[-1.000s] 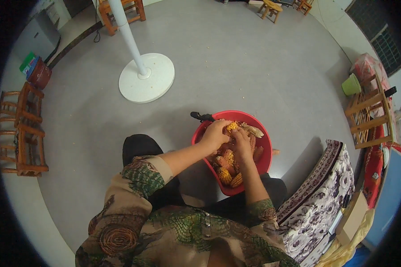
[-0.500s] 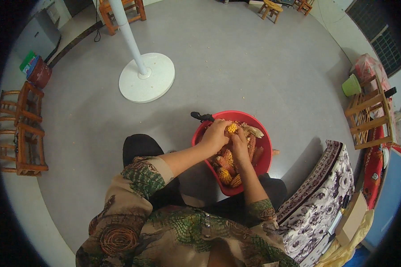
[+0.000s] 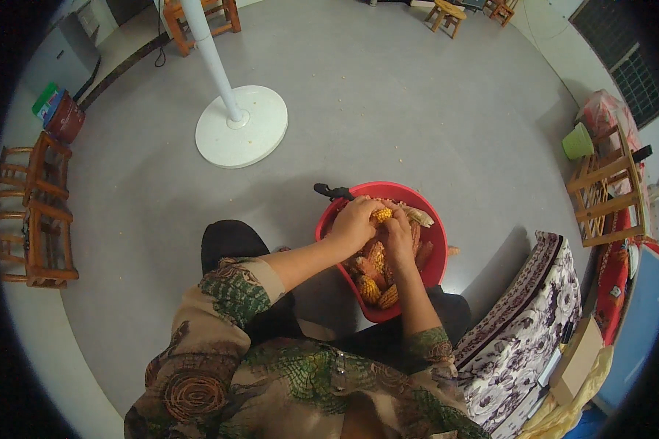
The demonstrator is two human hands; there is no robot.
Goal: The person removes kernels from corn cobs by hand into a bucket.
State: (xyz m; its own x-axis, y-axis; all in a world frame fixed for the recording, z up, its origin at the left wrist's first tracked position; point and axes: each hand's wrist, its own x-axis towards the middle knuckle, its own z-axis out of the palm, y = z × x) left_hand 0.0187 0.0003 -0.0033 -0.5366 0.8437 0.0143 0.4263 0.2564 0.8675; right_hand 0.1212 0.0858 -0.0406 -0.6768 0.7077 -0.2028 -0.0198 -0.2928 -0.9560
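Both my hands hold one yellow corn cob above a red basin between my knees. My left hand is closed round the cob from the left. From the right, my right hand grips the same cob with bent fingers. Much of the cob is hidden behind my fingers. Below my hands, reddish bare cobs lie in the basin along with yellow-kernelled corn cobs near its front. A pale husk-like piece rests inside the far right rim.
A white round stand base with a pole is on the floor ahead. At the right stand a flower-patterned cloth-covered thing and a wooden rack. Wooden chairs line the left wall. A black object sits at the basin's far left rim.
My hands have shifted slightly on the cob, the right fingers now closer to its top. The cob stays in nearly the same place over the basin.
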